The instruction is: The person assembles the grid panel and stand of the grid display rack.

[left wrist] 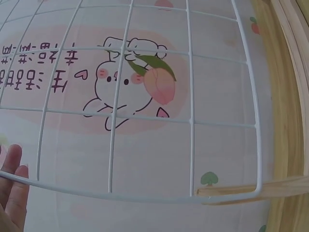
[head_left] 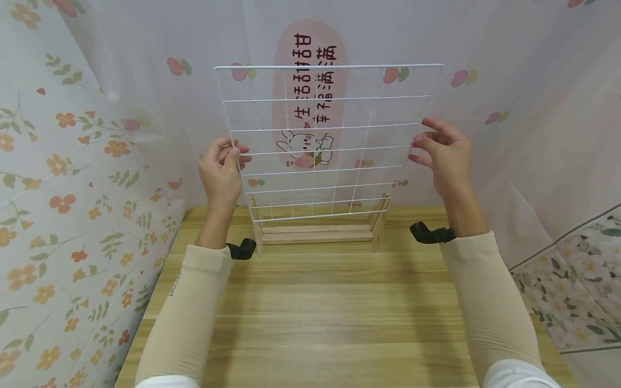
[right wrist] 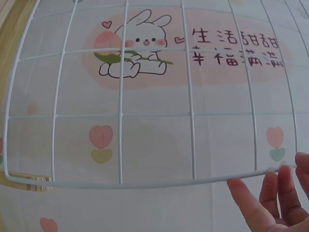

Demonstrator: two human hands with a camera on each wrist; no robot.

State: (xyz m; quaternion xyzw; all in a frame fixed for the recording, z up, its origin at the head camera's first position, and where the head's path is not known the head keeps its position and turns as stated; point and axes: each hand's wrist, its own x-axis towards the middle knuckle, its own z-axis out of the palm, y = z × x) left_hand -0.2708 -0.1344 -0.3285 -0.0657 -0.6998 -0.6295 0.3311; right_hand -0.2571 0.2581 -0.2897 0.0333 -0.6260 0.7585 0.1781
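Note:
A white wire grid panel (head_left: 330, 67) stands upright, leaning, over a small wooden stand (head_left: 315, 237). My left hand (head_left: 221, 171) grips the panel's left side wire, with the thumb on the near side and the fingers behind. At the opposite side wire, my right hand (head_left: 447, 157) pinches the frame with its fingertips; in the right wrist view its thumb and fingers (right wrist: 251, 205) meet the wire. The panel's lower corners lie close to the stand's two uprights. Whether the lower wire rests on them I cannot tell.
The stand is on a wood-grain table (head_left: 330, 312), near its back edge. Behind hangs a pale curtain (head_left: 194, 108) printed with tulips, a rabbit and writing. A flowered cloth (head_left: 87, 188) borders the left side, and another flowered cloth (head_left: 582, 280) the right.

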